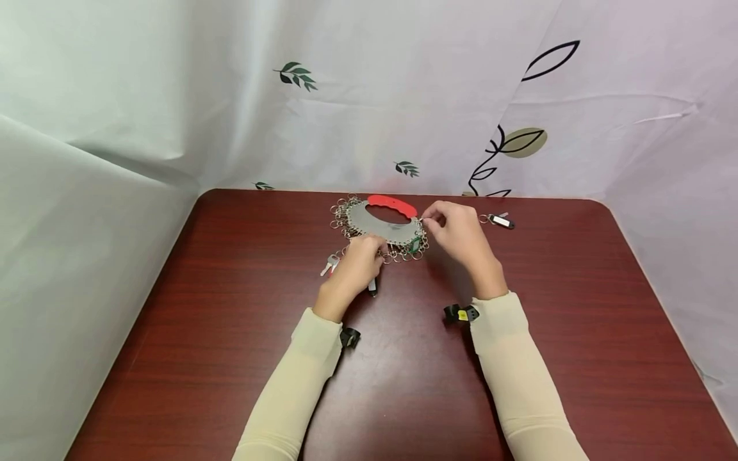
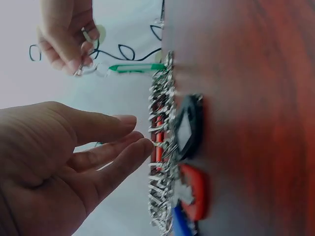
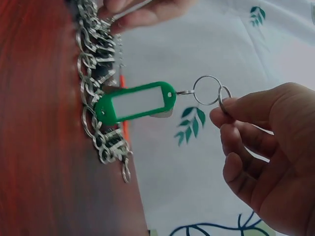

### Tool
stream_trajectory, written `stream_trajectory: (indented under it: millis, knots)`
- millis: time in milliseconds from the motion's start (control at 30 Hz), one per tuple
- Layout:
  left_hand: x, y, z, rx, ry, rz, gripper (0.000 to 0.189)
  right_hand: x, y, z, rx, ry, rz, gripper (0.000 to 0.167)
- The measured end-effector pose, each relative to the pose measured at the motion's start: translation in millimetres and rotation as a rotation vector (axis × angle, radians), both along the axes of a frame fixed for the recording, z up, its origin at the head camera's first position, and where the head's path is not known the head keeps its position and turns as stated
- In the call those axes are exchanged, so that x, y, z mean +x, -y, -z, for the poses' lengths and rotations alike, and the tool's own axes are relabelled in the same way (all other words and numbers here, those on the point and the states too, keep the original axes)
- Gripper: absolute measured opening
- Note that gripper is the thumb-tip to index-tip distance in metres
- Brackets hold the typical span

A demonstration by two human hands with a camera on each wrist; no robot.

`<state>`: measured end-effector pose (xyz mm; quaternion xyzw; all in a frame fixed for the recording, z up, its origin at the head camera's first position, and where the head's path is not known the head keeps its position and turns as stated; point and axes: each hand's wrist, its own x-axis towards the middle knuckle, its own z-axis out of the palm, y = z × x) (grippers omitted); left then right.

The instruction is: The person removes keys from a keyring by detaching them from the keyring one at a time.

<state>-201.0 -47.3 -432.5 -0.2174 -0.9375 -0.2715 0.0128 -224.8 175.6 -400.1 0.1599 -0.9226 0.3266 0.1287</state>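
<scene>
A curved metal key holder (image 1: 375, 224) with a red handle (image 1: 393, 205) lies toward the table's far edge, small key rings all along its outer rim. At its right end, my right hand (image 1: 458, 232) pinches a metal ring (image 3: 224, 101) between thumb and forefinger. That ring links to another ring (image 3: 205, 90), from which a green key tag (image 3: 138, 102) stretches down to the holder's rings. My left hand (image 1: 360, 256) is at the holder's near rim, fingertips right at the rings, thumb and forefinger apart with nothing between them.
Beside the left hand, a black key tag (image 2: 186, 127), a red one (image 2: 194, 194) and a blue one (image 2: 182, 221) hang at the rim. A key (image 1: 330, 264) lies to the left. Another black tag (image 1: 503, 221) with a ring and key sits farther right on the dark red table (image 1: 576, 320).
</scene>
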Motion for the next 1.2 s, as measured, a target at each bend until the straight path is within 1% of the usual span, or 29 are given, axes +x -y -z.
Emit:
stream_trajectory:
  millis: [133,233,400,533,633,733,933,1100,1200]
  knots:
    - [1.8,7.7,-6.9,0.022,0.020,-0.052,0.009,-0.3,-11,-2.0,-0.013,0.024,0.043,0.007]
    - [3.3,14.4,-10.6,0.033,0.027,-0.070,0.012,-0.5,-20,-2.5,-0.020,0.046,0.076,0.007]
    - [3.8,29.2,-9.4,0.004,0.033,-0.062,0.024,0.9,-42,-1.6,-0.029,0.074,0.121,0.009]
    - [4.6,45.8,-7.5,-0.035,0.019,-0.073,0.031,0.6,-60,-0.9,-0.006,0.089,0.141,0.013]
    - [6.1,58.4,-6.8,-0.054,0.005,-0.071,0.032,0.0,-75,-2.5,0.026,0.101,0.168,0.015]
    - [8.1,69.2,-6.8,-0.069,0.001,-0.063,0.032,0.1,-90,-7.5,0.065,0.107,0.191,0.015]
    - [10.9,86.3,-10.0,-0.107,0.006,-0.069,0.030,0.4,-126,-20.0,0.151,0.090,0.198,0.016]
    - [12.4,100.0,-10.9,-0.137,0.000,-0.076,0.028,2.1,-152,-28.0,0.220,0.126,0.212,0.018]
    - [14.4,107.9,-10.3,-0.154,-0.010,-0.077,0.027,1.4,-164,-30.7,0.279,0.134,0.211,0.018]
